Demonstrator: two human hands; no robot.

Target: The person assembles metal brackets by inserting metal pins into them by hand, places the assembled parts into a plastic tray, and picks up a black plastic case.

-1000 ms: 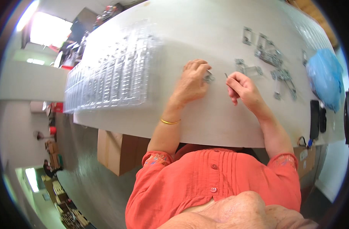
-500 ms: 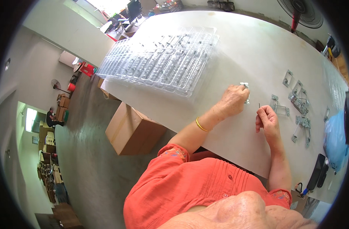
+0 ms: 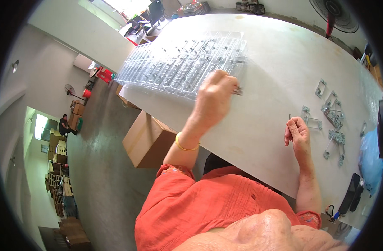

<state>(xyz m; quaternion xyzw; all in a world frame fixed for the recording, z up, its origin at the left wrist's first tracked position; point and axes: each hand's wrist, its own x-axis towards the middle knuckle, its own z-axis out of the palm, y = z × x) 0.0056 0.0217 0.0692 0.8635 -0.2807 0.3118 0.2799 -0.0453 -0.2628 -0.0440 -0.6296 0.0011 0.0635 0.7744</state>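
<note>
A: Head view: the left hand (image 3: 214,98) is now seen lifted off the white table (image 3: 275,75) and carried toward the near edge of the clear plastic tray (image 3: 183,67); half a second ago it was beside the right hand, near the table's middle.

B: And what is held in it?

A: A small metal part (image 3: 238,90) is pinched at the fingertips, the fingers closed around it. It is blurred, so its exact shape cannot be told.

B: What is meant by the shift?

A: Judged from these frames, the part is being brought to the tray's compartments; it is not yet set in one.

B: Its long axis?

A: It appears to run roughly across the picture, the free end pointing right, away from the palm. That is uncertain given the blur.

B: The right hand (image 3: 298,131)?

A: It is kept resting on the table, fingers curled shut on a thin pin (image 3: 290,117) standing upward, just beside the loose metal brackets (image 3: 331,115).
</note>
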